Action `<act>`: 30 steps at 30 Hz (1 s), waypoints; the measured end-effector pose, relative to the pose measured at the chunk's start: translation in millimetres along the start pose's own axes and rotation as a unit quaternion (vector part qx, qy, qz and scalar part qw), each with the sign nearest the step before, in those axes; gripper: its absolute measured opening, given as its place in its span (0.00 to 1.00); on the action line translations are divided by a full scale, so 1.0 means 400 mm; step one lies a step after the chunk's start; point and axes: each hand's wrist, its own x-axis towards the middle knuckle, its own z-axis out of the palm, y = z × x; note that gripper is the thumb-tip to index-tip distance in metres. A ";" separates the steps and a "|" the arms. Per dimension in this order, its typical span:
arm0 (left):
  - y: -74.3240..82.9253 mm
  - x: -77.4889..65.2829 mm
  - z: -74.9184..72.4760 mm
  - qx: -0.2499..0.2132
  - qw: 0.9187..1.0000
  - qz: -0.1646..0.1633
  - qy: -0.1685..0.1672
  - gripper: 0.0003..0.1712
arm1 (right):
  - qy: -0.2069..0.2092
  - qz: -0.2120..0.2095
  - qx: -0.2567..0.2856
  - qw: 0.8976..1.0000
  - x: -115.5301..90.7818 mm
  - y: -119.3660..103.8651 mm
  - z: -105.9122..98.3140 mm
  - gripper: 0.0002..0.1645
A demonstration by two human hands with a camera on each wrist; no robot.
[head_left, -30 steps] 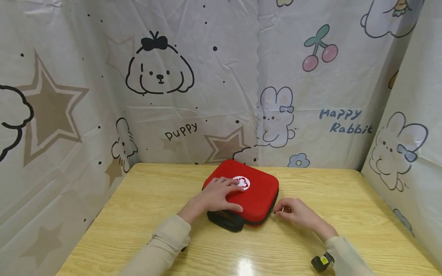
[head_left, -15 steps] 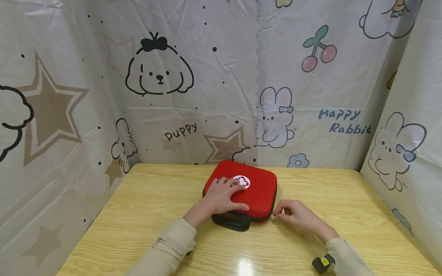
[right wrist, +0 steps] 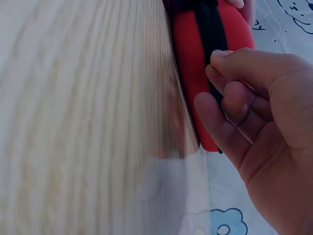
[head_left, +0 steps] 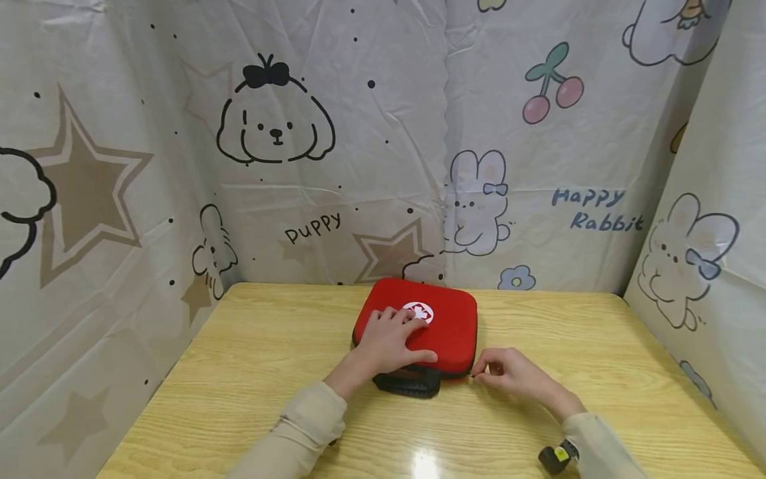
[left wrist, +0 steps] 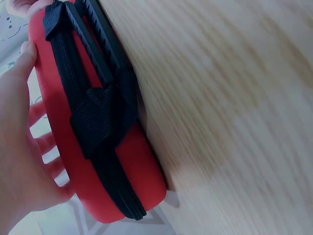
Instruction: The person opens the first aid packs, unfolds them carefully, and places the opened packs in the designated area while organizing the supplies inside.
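A red zipped case [head_left: 449, 332] with a white round emblem lies flat at the middle of the table. Its black handle [head_left: 413, 386] faces the person. Spread across the top, my left hand [head_left: 389, 342] rests on the lid with its fingers straight. In the left wrist view, the black zipper [left wrist: 115, 178] runs along the case's side behind the handle. At the front right corner my right hand [head_left: 514, 372] pinches a zipper pull, mostly hidden by thumb and index finger. The right wrist view shows these fingertips against the zipper band [right wrist: 208, 22], other fingers curled.
The light wooden table [head_left: 269, 346] extends around the case on all sides. Printed cloth [head_left: 335, 133] hangs behind it and along both sides. A black device [head_left: 555, 459] is strapped at the right wrist.
The case has turned slightly, its handle side swinging to the right. My left hand has moved right along with it. The right hand has barely shifted and keeps its pinch.
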 end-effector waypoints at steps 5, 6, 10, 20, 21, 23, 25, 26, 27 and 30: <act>0.015 0.005 0.013 0.003 1.000 -0.014 0.015 0.44 | -0.003 -0.010 -0.001 1.000 0.007 -0.011 0.009 0.03; 0.018 0.005 0.014 0.004 1.000 -0.018 0.016 0.44 | -0.003 -0.007 -0.002 1.000 0.008 -0.014 0.010 0.03; 0.029 0.006 0.015 0.011 0.999 -0.039 0.017 0.43 | 0.005 0.008 -0.014 1.000 0.010 -0.019 0.013 0.03; 0.057 0.006 0.011 0.022 0.997 -0.071 0.006 0.45 | 0.032 0.011 -0.029 0.999 0.009 -0.023 0.022 0.04; 0.058 0.007 0.010 0.022 0.997 -0.074 0.006 0.45 | 0.032 0.015 -0.030 0.999 0.009 -0.023 0.023 0.04; 0.061 0.008 0.009 0.022 0.997 -0.079 0.006 0.46 | 0.032 0.020 -0.026 0.999 0.011 -0.024 0.026 0.04; 0.064 0.010 0.008 0.024 0.996 -0.083 0.006 0.46 | 0.031 0.023 -0.020 0.999 0.012 -0.025 0.029 0.04; 0.066 0.012 0.008 0.025 0.996 -0.086 0.007 0.46 | 0.030 0.026 -0.016 0.999 0.012 -0.025 0.031 0.03; 0.068 0.013 0.007 0.026 0.996 -0.089 0.006 0.46 | 0.029 0.028 -0.014 0.999 0.012 -0.025 0.032 0.03; 0.079 0.016 0.009 0.025 0.995 -0.096 0.005 0.47 | 0.032 0.042 -0.008 0.999 0.011 -0.027 0.033 0.03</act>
